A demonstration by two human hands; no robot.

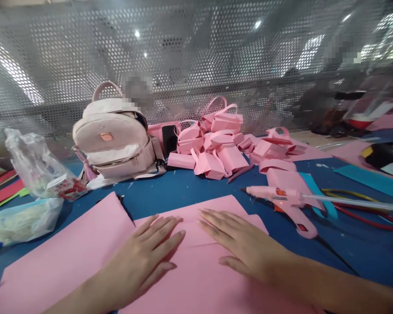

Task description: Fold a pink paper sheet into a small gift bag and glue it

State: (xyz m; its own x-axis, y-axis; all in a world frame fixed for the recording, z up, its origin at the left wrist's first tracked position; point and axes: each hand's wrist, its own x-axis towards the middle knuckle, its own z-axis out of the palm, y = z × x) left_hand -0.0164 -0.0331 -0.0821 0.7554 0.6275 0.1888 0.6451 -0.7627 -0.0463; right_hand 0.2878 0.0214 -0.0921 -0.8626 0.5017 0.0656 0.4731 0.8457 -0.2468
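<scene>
Both hands lie on a large pink sheet (190, 283) at the front of the blue table. My left hand (147, 250) rests on its left part with the fingers stretched out and the thumb a little apart. Opposite it, my right hand (239, 240) is laid on the sheet with fingers extended toward the left hand; neither holds anything. A short crease or line shows on the sheet between them. Another pink sheet (68, 257) lies to the left, partly behind my left forearm. To the right is a pink glue gun (281, 196) with a clear glue stick in its back.
Small pink paper bags (216, 148) are piled at the back, beside a pale backpack (114, 135) and a dark phone (169, 139). Plastic bags (26, 222) stand at the left. Scissors with red and yellow handles (370, 213) and a blue strip (373, 181) lie right.
</scene>
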